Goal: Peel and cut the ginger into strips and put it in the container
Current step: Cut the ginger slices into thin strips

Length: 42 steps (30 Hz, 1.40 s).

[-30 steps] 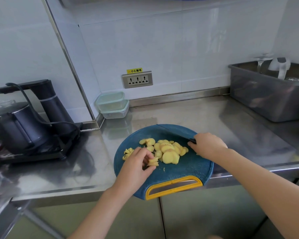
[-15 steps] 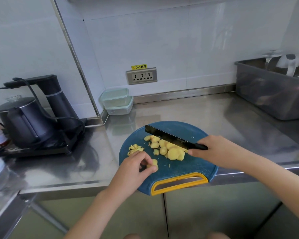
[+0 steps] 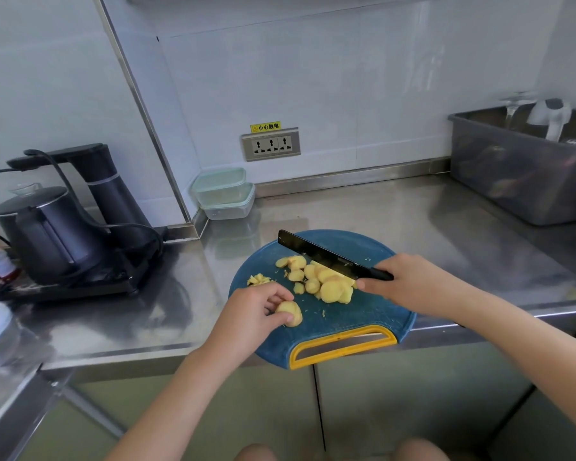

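- The stainless steel surface (image 3: 363, 207) carries it all. The round blue cutting board with a yellow handle (image 3: 363, 321) sits at its near edge, with the handle hanging over toward the person.
- The stacked clear plastic containers with pale green lids (image 3: 223, 191) stand in the back corner, well apart from the board. Both are lidded, and no ginger looks to be in them yet.
- The right hand (image 3: 409, 281) has its fingers wrapped round the handle of the long black knife (image 3: 313, 252). The knife's long axis runs away and leftward, with the tip pointing at the back-left corner. The blade is lifted over the pile of pale yellow ginger slices (image 3: 326, 284) at mid-board.
- The left hand (image 3: 253, 311) has its fingers curled, pinching what looks like a small stack of peeled ginger slices (image 3: 291, 313) flat on the board's front-left. The stack is roundish, with no clear long axis.
- Strip-cutting looks like the step in hand. The fingertips should be tucked back so the knuckles guide the blade, and the cuts kept narrow and even. That little stack could easily slide.
- The small heap of cut ginger strips (image 3: 258, 279) lies just beyond the left hand, too small to tell which way the strips point.
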Motion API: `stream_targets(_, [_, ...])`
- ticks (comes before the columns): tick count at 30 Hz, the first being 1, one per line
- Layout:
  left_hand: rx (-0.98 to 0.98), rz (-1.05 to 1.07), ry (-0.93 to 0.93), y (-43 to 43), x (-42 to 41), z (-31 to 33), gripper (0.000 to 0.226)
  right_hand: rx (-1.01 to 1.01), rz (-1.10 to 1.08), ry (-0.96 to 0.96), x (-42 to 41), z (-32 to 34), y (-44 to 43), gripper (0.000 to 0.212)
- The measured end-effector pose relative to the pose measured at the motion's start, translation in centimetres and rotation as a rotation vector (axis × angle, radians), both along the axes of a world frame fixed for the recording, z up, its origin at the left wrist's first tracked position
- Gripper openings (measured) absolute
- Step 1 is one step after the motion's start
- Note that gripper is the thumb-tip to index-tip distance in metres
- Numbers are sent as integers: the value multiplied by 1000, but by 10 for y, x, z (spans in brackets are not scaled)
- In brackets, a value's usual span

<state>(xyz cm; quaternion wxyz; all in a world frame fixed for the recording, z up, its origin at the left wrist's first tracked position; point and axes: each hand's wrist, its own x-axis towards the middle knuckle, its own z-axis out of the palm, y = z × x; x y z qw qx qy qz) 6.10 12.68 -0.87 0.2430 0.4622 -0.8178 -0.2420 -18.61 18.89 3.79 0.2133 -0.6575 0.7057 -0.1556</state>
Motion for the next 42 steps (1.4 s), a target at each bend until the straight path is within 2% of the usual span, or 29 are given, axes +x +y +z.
stream_targets(3, [-95, -42, -98, 2, -1, 1, 21, 7, -4, -6, 0, -1, 0, 39])
stream_targets(6, [-128, -119, -69, 0, -4, 1, 17, 11, -9, -35, 0, -2, 0, 37])
stream_targets(13, [117, -58, 129, -14, -7, 2, 10, 6, -27, -45, -2, -4, 1, 39])
stream_targets(20, [209, 53, 269, -26, -26, 10, 8, -6, -47, -72, -4, -2, 0, 43])
stream_targets(27, [240, 100, 231, -44, -47, 10, 21, -11, -61, -91, -3, -3, 0, 42])
stream_targets(31, [287, 56, 163, -43, -38, 9, 27, 1, -64, -113, -4, -4, 1, 39])
stream_targets(35, [136, 33, 44, -34, -18, 16, 23, 0, -53, -111, -3, -6, 0, 41])
stream_targets(39, [204, -108, -147, -24, -1, 20, 19, -6, -39, -74, 1, -4, 0, 41])
stream_targets(42, [182, -89, -126, -21, 3, 17, 15, -8, -28, -80, 5, -1, 1, 41])
